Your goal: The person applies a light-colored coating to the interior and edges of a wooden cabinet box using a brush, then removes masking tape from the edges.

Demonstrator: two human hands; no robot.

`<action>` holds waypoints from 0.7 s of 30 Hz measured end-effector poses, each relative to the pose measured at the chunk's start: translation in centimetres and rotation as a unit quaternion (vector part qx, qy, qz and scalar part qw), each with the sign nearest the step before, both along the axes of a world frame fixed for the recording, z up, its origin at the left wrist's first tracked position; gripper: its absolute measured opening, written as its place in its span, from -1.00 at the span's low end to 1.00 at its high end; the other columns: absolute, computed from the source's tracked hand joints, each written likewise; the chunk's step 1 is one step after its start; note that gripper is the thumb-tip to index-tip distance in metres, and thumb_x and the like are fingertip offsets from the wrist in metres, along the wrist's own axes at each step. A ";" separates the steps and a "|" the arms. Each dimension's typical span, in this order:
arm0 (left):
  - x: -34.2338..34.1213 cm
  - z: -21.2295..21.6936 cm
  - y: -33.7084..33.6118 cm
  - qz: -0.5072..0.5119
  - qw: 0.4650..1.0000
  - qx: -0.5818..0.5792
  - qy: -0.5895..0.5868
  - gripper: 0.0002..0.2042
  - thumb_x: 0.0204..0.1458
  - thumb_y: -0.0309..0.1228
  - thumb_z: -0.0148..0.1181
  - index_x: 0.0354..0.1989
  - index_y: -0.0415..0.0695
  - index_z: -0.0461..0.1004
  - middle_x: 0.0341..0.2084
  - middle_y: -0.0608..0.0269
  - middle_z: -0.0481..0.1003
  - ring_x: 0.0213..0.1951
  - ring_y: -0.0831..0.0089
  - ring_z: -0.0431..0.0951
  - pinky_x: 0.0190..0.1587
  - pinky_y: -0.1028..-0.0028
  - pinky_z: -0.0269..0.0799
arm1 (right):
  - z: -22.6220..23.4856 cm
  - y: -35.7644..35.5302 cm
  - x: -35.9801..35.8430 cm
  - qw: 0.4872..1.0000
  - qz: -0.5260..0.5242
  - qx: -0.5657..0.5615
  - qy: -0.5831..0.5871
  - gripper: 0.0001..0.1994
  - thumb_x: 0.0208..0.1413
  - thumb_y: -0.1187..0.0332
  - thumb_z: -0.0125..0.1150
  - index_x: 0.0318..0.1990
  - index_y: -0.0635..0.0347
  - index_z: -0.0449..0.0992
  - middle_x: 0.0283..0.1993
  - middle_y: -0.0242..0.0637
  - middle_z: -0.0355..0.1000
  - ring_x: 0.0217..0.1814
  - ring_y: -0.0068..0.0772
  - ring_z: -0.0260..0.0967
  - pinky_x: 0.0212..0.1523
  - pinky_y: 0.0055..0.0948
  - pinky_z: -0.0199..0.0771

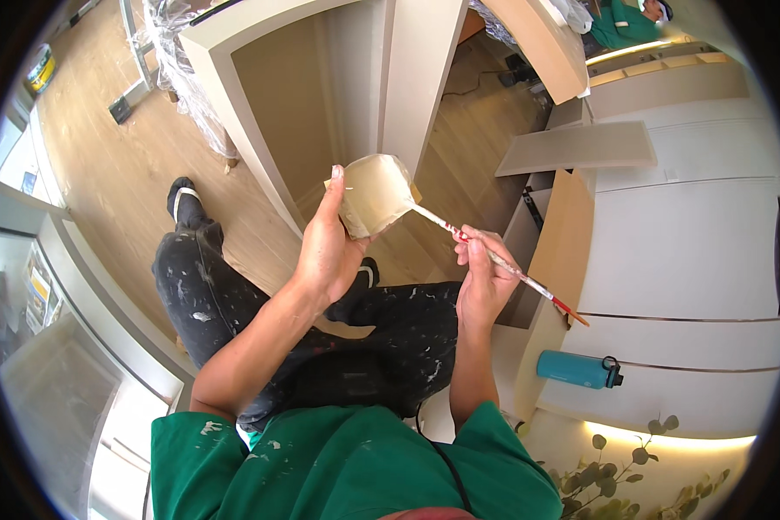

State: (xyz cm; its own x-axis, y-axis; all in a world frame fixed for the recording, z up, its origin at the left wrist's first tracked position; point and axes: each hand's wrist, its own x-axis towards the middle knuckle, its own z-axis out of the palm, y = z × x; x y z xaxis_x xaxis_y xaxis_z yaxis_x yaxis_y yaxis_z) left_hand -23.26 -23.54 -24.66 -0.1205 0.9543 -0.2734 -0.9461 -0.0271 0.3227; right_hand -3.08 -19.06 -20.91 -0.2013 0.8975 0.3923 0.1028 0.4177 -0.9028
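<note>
My left hand [328, 253] is closed round a small squarish tub [374, 192], its thumb on the rim. Cream-coloured paint coats the tub inside. Between the fingers and thumb of my right hand [484, 282] is a thin paintbrush [536, 284], held aslant. Its white, paint-smeared end reaches the tub's right edge; whether it dips into the paint I cannot tell. The red and orange-brown end points away to the lower right. Both hands are above my paint-spotted dark trousers [208, 299].
An open pale cabinet frame [260, 113] stands ahead on the wooden floor [104, 165]. To the right, a teal bottle [572, 369] lies by a white panelled surface [667, 277]. Clear plastic wrap [182, 78] hangs at the upper left. Another person in green [620, 24] is at the far right.
</note>
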 end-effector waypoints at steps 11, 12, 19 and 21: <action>0.1 0.6 0.3 0.006 0.999 0.009 -0.040 -0.44 0.42 0.03 -0.24 0.33 -0.19 0.21 0.26 0.07 0.35 0.29 0.18 0.38 0.35 0.05 0.36 | -0.8 0.0 0.8 0.998 0.010 0.024 -0.065 -0.87 0.21 0.59 0.25 -0.13 0.43 0.62 -0.14 -0.15 0.54 -0.13 -0.44 0.50 -0.09 -0.54 0.49; -0.2 0.2 0.3 0.010 1.000 0.005 -0.026 -0.45 0.42 0.02 -0.23 0.34 -0.18 0.20 0.27 0.06 0.34 0.30 0.17 0.37 0.35 0.03 0.36 | -1.1 -0.1 1.0 0.998 0.001 0.011 -0.069 -0.87 0.21 0.58 0.25 -0.13 0.43 0.62 -0.15 -0.16 0.54 -0.13 -0.45 0.50 -0.09 -0.54 0.49; -1.8 0.3 0.3 0.052 0.998 0.002 0.020 -0.44 0.43 0.00 -0.29 0.37 -0.21 0.16 0.32 0.02 0.28 0.34 0.08 0.31 0.40 -0.05 0.29 | -3.6 0.4 5.1 0.999 -0.011 -0.031 0.036 -0.85 0.24 0.55 0.20 -0.09 0.41 0.60 -0.16 -0.17 0.52 -0.20 -0.49 0.48 -0.20 -0.57 0.47; -2.5 -0.2 0.0 0.053 0.998 0.002 0.041 -0.41 0.42 0.01 -0.23 0.37 -0.24 0.16 0.33 -0.01 0.27 0.36 0.02 0.27 0.41 -0.11 0.24 | -4.9 0.5 6.6 0.994 -0.025 -0.074 0.076 -0.83 0.26 0.56 0.17 -0.06 0.43 0.59 -0.19 -0.17 0.52 -0.23 -0.50 0.47 -0.25 -0.56 0.46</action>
